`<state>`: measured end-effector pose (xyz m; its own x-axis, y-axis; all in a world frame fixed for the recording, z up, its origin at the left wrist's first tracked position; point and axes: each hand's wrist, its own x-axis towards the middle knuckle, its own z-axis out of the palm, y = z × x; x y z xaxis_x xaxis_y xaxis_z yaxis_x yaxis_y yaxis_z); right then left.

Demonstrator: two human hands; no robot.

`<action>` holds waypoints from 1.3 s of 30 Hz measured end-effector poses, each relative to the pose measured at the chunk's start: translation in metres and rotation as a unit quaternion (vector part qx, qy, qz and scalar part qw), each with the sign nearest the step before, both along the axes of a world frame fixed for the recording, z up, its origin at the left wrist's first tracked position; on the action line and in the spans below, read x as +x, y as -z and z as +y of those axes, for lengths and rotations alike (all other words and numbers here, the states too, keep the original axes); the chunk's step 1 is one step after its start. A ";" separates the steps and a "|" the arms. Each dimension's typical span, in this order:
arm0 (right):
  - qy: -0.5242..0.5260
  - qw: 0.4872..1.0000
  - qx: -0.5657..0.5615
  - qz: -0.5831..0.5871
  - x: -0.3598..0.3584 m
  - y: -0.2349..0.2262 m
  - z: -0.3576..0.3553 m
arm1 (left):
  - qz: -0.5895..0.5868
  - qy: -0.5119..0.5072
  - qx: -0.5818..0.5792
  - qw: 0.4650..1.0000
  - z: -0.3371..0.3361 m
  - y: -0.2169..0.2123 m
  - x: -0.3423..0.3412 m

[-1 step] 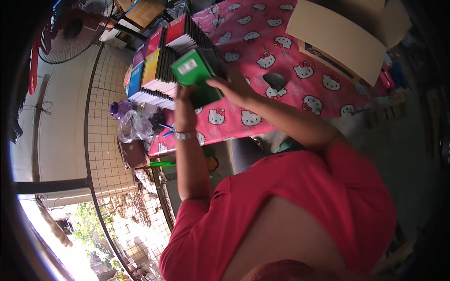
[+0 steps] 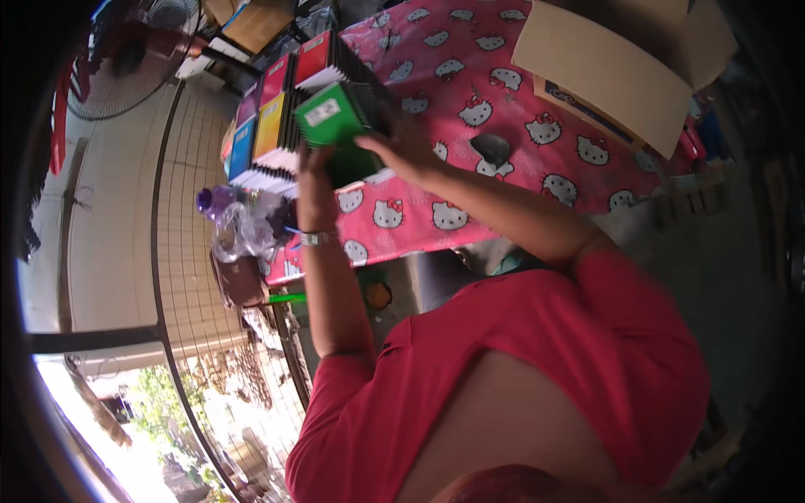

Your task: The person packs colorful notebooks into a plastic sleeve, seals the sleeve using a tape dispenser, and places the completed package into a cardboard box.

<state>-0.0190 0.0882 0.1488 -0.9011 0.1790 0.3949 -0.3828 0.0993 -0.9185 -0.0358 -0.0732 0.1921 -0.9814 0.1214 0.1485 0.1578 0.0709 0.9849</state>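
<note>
Far left there's a standing fan (image 2: 138,50) by the tiled wall, then a purple bottle (image 2: 211,199) and a crinkled clear plastic bag (image 2: 243,228) near the table's left end. On the table – covered with a pink cartoon-cat cloth (image 2: 470,109) – sits a row of spiral notebooks (image 2: 268,126) in blue, yellow and red covers. The left hand (image 2: 312,180), with a watch at the wrist, grips the near edge of a green notebook (image 2: 331,121) that stands tilted up just beside that row. The right hand (image 2: 402,147) is closed on the same notebook's right side. Further right lie a small dark object (image 2: 490,149) and – at the far right – a cardboard box (image 2: 612,71).
</note>
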 end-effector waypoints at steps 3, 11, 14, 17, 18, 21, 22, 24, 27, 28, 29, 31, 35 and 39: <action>0.051 0.992 0.098 -0.054 -0.070 -0.008 -0.022 | 0.045 -0.030 -0.113 0.992 -0.006 -0.033 -0.061; -0.111 0.951 0.285 -0.044 -0.057 -0.042 0.021 | 0.187 -0.162 -0.715 0.654 -0.026 0.000 -0.089; -0.001 0.943 0.304 0.134 -0.010 -0.085 0.124 | 0.200 -0.250 -0.687 0.652 0.016 -0.021 -0.069; 0.169 0.895 0.400 0.095 0.034 -0.120 0.240 | 0.246 -0.225 -0.653 0.680 0.053 -0.045 -0.058; 0.252 0.857 0.444 0.070 0.049 -0.126 0.270 | 0.263 -0.201 -0.636 0.697 0.064 -0.053 -0.054; 0.283 0.781 0.541 -0.128 0.076 -0.119 0.337 | 0.237 -0.140 -0.609 0.743 0.107 -0.061 -0.044; 0.208 0.781 0.545 -0.224 0.073 -0.119 0.351 | 0.222 -0.132 -0.608 0.750 0.129 -0.062 -0.038; 0.115 0.804 0.515 -0.274 0.064 -0.111 0.368 | 0.232 -0.063 -0.611 0.754 0.161 -0.067 -0.028; 0.102 0.850 0.471 -0.212 0.048 -0.092 0.362 | 0.234 0.010 -0.591 0.772 0.209 -0.059 -0.004; 0.106 0.835 0.495 -0.214 0.042 -0.085 0.358 | 0.221 0.032 -0.594 0.773 0.222 -0.056 0.007; 0.113 0.820 0.520 -0.212 0.034 -0.080 0.352 | 0.211 0.051 -0.597 0.772 0.232 -0.054 0.015; 0.117 0.786 0.575 -0.194 0.035 -0.074 0.349 | 0.152 0.095 -0.609 0.772 0.239 -0.038 0.030; 0.128 0.729 0.657 -0.144 0.038 -0.079 0.349 | 0.044 0.135 -0.631 0.763 0.240 -0.015 0.057; 0.147 0.734 0.640 -0.172 0.037 -0.074 0.344 | -0.017 0.164 -0.620 0.767 0.245 -0.005 0.077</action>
